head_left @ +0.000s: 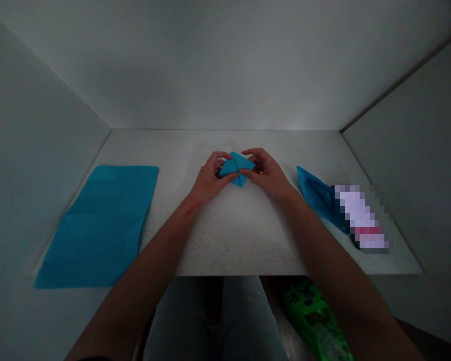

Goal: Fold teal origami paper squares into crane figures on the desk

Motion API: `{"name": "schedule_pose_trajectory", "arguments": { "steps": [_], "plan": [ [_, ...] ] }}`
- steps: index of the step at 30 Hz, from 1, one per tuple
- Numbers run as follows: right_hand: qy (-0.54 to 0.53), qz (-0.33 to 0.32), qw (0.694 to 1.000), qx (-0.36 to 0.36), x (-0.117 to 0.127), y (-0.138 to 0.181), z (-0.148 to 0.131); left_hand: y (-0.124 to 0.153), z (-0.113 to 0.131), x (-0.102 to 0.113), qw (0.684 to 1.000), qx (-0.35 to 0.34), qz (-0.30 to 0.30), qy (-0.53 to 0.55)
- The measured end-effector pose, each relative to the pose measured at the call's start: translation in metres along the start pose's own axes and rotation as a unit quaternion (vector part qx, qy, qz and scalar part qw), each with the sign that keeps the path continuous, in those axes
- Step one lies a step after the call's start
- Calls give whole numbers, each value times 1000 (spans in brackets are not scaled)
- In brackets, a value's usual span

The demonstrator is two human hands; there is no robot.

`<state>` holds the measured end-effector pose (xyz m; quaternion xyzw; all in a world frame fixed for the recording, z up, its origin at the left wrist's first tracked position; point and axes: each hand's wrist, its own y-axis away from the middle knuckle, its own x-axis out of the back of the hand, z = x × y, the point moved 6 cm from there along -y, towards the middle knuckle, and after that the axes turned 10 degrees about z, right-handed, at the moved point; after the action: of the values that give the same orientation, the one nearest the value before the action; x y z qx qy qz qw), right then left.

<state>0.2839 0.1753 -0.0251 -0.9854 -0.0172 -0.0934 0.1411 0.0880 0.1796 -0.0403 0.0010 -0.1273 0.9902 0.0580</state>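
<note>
A small piece of folded blue paper [237,164], diamond-like in outline with creases crossing near its middle, is held just over the white table. My left hand [211,175] grips its left side, the thumb on the near face and the fingers curled round the far edge. On the opposite side my right hand [265,173] pinches it, its thumb close to the left thumb at the centre and its index finger raised above the far edge. The fingertips behind the paper are hidden.
At the left lies a large blue paper sheet [101,225], overhanging the table's front. A folded blue paper piece [317,195] rests at the right beside a blurred-out phone-like object [363,218]. White walls enclose the table [233,245]. A green bag [315,321] is below its edge.
</note>
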Motion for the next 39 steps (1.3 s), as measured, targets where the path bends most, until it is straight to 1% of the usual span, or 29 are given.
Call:
{"name": "schedule_pose_trajectory", "arguments": {
  "steps": [3,6,8,10,14,18,21,24,27,29,30,34,35,36,39],
  "plan": [
    [25,-23,999,-8,-4,2,-1,1,2,-2,1000,-2,-4,-24],
    [64,-40,997,-11,-7,3,-5,-1,7,0,998,-18,13,-58],
    [82,-39,996,-2,-8,2,-9,-2,9,2,997,-22,27,-63],
    [93,-18,995,18,-8,1,-15,-3,10,3,997,-20,43,-53],
    [96,67,991,58,-2,-1,-22,-4,10,5,996,-13,86,-11],
    [51,141,988,48,8,-2,-21,-7,9,11,991,-3,132,37],
    [10,183,982,31,18,-5,-15,-11,1,23,979,12,189,76],
    [-31,210,977,22,24,-9,-7,-13,-9,35,961,21,255,108],
    [-54,203,977,17,20,-10,-2,-13,-16,40,947,28,292,129],
    [-59,194,979,19,16,-9,-2,-13,-15,38,948,35,285,134],
    [-61,191,980,21,14,-8,-2,-13,-13,35,953,38,270,135],
    [-63,182,981,34,11,-6,-7,-13,-6,18,977,60,172,107],
    [-60,179,981,34,11,-6,-8,-12,-5,15,981,67,156,97],
    [-55,174,983,32,11,-6,-9,-11,-4,13,982,74,148,88],
    [-36,138,990,17,5,-5,-10,-8,-1,12,982,85,148,85]
  ]
}}
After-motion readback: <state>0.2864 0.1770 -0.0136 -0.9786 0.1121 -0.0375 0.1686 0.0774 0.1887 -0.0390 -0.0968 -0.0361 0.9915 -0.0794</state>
